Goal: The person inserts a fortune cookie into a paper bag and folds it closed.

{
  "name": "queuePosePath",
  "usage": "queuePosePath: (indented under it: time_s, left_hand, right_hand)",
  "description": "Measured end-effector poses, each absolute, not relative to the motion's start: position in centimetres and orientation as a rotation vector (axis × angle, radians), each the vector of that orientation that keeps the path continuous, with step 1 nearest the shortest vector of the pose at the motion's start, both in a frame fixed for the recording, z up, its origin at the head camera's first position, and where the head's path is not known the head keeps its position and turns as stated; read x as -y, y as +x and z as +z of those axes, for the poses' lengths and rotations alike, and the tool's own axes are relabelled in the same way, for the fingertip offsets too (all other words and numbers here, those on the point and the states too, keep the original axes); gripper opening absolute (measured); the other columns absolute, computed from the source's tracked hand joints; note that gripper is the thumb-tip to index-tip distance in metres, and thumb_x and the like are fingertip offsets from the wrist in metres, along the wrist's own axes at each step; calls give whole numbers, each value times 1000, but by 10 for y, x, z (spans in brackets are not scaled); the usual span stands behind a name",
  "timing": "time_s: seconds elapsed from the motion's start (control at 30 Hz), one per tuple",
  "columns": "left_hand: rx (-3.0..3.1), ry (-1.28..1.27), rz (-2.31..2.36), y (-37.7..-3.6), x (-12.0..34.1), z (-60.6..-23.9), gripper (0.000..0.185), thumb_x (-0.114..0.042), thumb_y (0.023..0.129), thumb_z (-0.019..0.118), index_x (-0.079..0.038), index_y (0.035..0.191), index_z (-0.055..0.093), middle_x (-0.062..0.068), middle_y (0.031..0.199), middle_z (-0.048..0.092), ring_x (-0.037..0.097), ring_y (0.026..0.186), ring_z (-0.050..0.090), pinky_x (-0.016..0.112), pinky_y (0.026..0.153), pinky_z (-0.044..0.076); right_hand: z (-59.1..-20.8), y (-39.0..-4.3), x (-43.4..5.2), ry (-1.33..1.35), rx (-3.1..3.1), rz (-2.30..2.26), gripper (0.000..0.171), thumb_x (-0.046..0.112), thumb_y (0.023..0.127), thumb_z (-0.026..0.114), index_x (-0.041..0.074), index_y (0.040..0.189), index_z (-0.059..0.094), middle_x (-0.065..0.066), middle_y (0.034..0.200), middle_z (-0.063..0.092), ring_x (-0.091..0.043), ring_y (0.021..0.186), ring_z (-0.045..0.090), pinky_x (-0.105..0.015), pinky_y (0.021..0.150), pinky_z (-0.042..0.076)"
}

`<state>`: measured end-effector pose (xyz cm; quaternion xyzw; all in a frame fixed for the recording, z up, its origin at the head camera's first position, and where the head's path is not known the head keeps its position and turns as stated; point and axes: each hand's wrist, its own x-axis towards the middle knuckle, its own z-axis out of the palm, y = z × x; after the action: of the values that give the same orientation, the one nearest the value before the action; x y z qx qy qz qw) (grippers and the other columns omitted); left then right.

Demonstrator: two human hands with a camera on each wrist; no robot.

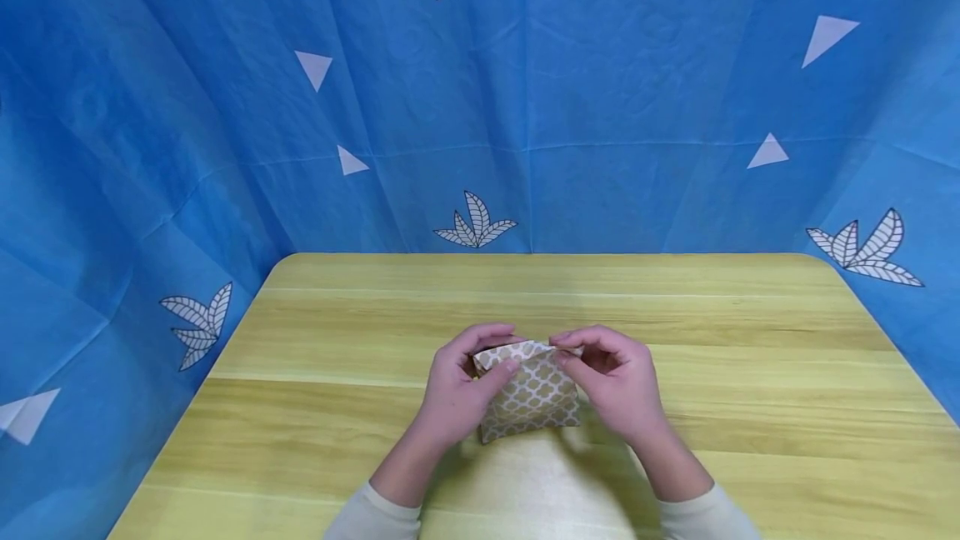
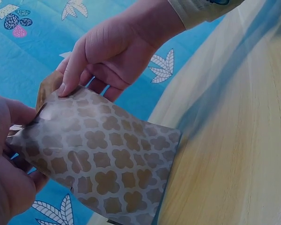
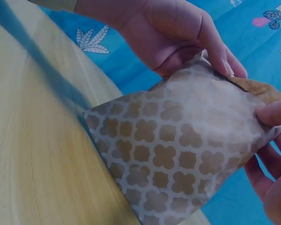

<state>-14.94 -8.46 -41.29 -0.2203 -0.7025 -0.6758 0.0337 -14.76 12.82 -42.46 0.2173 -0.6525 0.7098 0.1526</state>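
Observation:
A small brown paper bag (image 1: pixel 531 397) with a white lattice pattern stands on the table in front of the person, its base on the wood. At its upper left corner my left hand (image 1: pixel 454 394) grips it, thumb on the near face and fingers behind. My right hand (image 1: pixel 628 386) pinches the top edge at the right corner between thumb and fingers. In the right wrist view, a plain brown inner side of the bag (image 3: pixel 258 89) shows between the two hands. The patterned face of the bag (image 2: pixel 110 159) looks wrinkled near the top in the left wrist view. Its inside is hidden.
The light wood table (image 1: pixel 750 365) has rounded far corners. Blue cloth (image 1: pixel 622 107) printed with leaves and white triangles hangs behind it and along both sides. Shadows of the arms fall on the tabletop near the bag.

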Motion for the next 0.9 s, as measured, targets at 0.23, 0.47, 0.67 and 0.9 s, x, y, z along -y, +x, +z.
queuePosePath:
  time_s: [0.23,0.47,0.67,0.9]
  left_hand:
    - [2149,-583,-2152,-149,85,-411,37,1,91,68,-5,128,62,13,113,71,32,84,68,26,63,54]
    - [2160,-534,-2185,-148,85,-408,41,3,91,67,-7,131,60,12,113,71,41,88,67,27,65,54]
    - [2168,-532,-2174,-147,85,-409,44,5,91,66,-5,134,57,16,113,70,31,88,70,33,69,58]
    - [2182,-507,-2148,-146,84,-409,48,5,91,66,-11,135,57,7,110,72,26,83,71,36,67,59]
  right_hand:
    - [-425,-148,-127,583,1851,2077,15,-22,79,68,-7,83,68,-22,97,71,-21,92,69,-29,76,57]
    - [-426,-148,-126,569,1836,2076,15,-22,80,67,-7,81,67,-26,98,70,-23,93,70,-28,75,57]
    - [-426,-145,-130,637,1878,2041,15,-21,84,62,-9,89,68,-27,103,69,-22,96,69,-27,79,56]
    - [-427,-144,-129,619,1875,2016,13,-18,84,68,-7,90,71,-26,101,70,-22,90,70,-28,75,57]
